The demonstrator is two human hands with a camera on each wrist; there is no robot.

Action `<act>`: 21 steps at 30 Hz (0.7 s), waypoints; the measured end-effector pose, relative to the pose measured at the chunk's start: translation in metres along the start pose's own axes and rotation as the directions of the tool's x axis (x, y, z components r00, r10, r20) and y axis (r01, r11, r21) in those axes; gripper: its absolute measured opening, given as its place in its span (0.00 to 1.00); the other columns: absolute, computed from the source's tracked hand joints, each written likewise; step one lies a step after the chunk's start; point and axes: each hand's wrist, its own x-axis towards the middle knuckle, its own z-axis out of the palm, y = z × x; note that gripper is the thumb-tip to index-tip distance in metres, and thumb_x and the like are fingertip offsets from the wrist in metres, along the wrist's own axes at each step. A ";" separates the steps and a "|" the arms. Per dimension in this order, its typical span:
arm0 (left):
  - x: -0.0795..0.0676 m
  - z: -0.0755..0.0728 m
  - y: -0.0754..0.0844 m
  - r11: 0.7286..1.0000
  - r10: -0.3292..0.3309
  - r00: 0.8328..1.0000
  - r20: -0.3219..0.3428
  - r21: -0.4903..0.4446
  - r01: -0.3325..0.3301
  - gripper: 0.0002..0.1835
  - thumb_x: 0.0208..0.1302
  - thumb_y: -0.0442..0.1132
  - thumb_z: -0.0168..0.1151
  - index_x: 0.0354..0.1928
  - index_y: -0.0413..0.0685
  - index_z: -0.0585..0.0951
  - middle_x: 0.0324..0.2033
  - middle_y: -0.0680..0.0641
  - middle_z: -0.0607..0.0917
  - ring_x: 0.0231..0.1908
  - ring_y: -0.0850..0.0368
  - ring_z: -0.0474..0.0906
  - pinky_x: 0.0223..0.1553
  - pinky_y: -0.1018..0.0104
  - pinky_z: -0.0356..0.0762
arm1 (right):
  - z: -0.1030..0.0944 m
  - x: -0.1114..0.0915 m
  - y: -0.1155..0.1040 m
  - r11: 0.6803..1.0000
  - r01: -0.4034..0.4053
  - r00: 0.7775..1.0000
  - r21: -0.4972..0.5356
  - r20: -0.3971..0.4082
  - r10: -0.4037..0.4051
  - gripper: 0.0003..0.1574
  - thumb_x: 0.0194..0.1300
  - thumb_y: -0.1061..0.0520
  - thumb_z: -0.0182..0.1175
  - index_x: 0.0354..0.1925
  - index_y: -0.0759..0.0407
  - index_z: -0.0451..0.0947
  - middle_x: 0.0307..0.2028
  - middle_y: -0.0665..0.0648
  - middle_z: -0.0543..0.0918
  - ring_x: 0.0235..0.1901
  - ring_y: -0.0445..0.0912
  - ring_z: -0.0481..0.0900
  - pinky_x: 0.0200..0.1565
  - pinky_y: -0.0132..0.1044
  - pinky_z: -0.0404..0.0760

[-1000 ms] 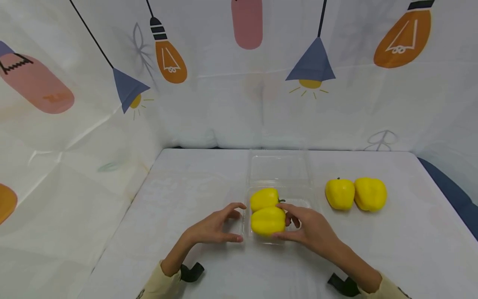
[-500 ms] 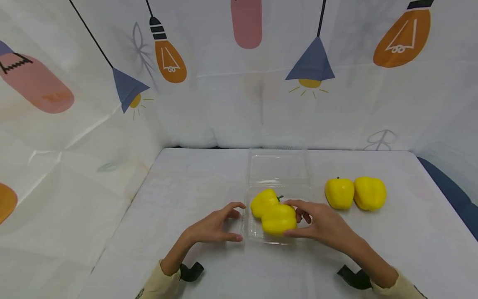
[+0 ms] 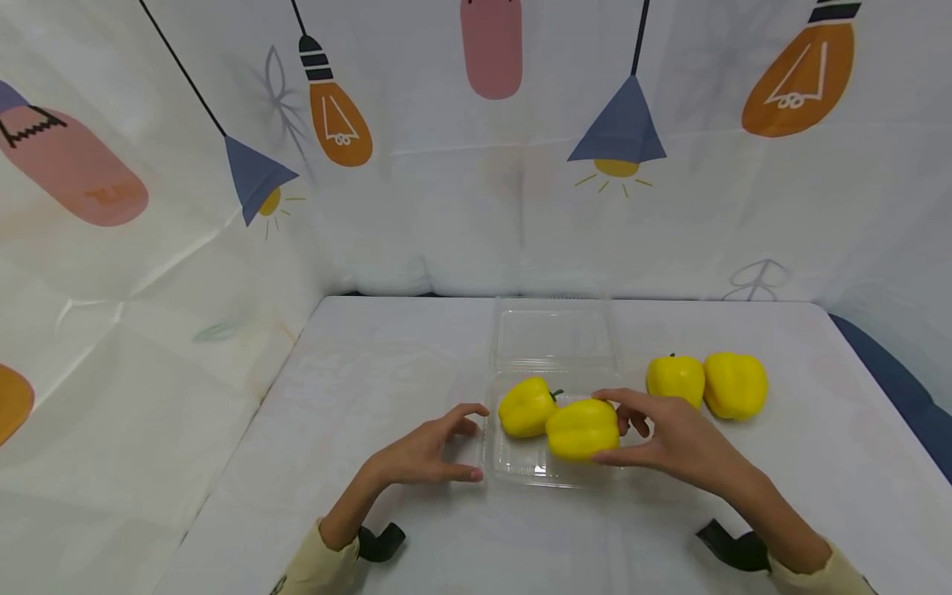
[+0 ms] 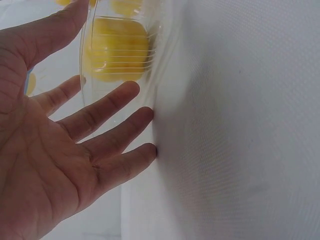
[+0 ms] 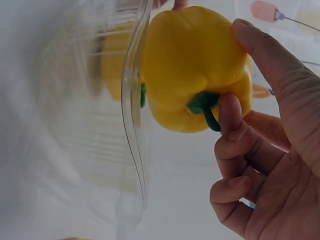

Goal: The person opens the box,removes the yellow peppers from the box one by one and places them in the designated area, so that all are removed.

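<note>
A yellow bell pepper is pinched between the thumb and fingers of my right hand. Its green stem faces my palm in the right wrist view, and the pepper hangs above the rim of the clear plastic clamshell box. A second yellow bell pepper sits inside the box, at its left. My left hand is beside the box's left wall; its fingers are spread and hold nothing, with the fingertips at or near the wall.
Two more yellow bell peppers stand side by side on the white table, right of the box. The box's transparent lid lies folded back behind it. A patterned white cloth hangs at the table's far edge.
My right hand has moved right and slightly up with its bell pepper, from the box's left side to its right. The pepper left inside has turned slightly. My left hand stays put.
</note>
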 end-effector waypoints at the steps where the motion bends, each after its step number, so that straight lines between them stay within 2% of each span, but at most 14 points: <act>1: 0.000 0.000 0.000 1.000 0.001 1.000 0.000 -0.002 -0.001 0.44 0.51 0.59 0.69 0.67 0.65 0.56 0.55 0.54 0.77 0.58 0.59 0.70 0.60 0.50 0.65 | -0.002 -0.001 0.001 1.000 -0.002 1.000 -0.002 -0.002 0.002 0.41 0.42 0.30 0.68 0.55 0.40 0.75 0.25 0.36 0.72 0.24 0.37 0.68 0.23 0.25 0.65; 8: -0.001 0.000 -0.001 1.000 0.012 1.000 -0.003 0.004 -0.012 0.44 0.51 0.60 0.68 0.67 0.66 0.56 0.55 0.53 0.77 0.57 0.59 0.71 0.60 0.51 0.66 | -0.014 -0.005 0.005 1.000 -0.028 1.000 -0.010 -0.012 0.028 0.41 0.41 0.31 0.69 0.53 0.44 0.76 0.26 0.38 0.72 0.25 0.38 0.68 0.24 0.26 0.67; 21: 0.000 0.000 -0.001 1.000 0.002 1.000 0.005 -0.011 -0.002 0.44 0.52 0.60 0.67 0.67 0.63 0.56 0.55 0.53 0.76 0.57 0.57 0.71 0.59 0.50 0.67 | -0.034 -0.017 0.017 0.999 -0.026 0.997 -0.026 -0.067 0.024 0.39 0.39 0.36 0.73 0.52 0.42 0.76 0.25 0.40 0.70 0.25 0.37 0.66 0.24 0.26 0.66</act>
